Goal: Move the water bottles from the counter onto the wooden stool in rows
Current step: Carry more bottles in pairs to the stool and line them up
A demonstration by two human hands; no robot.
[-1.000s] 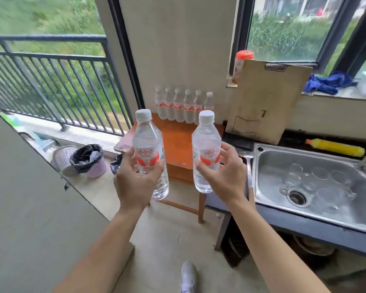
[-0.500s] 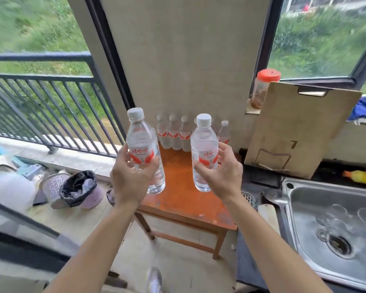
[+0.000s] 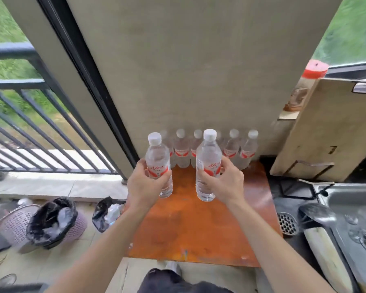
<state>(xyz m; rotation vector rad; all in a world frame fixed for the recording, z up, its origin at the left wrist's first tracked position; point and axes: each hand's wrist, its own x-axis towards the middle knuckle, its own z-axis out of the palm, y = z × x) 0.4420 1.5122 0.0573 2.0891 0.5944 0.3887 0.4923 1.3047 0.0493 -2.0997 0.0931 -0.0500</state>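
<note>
Far left we've got a pink bin on the floor with a black liner stuffed with clear plastic, and next to it a loose black bag holding more of the same. Our left hand is wrapped round a bottle, upright, clear water inside, white cap, red label. It's above the stool, and we can't tell if its base touches the wood. Right hand is closed around a second bottle, same deal, also upright over the stool. Behind them a row of bottles stands along the back edge against the wall, partly hidden by the two we're holding, so the count's fuzzy. Further right a red-lidded jar sits half behind a board, contents blurry. The sink is cut off at the edge, with clear glasses inside.
</note>
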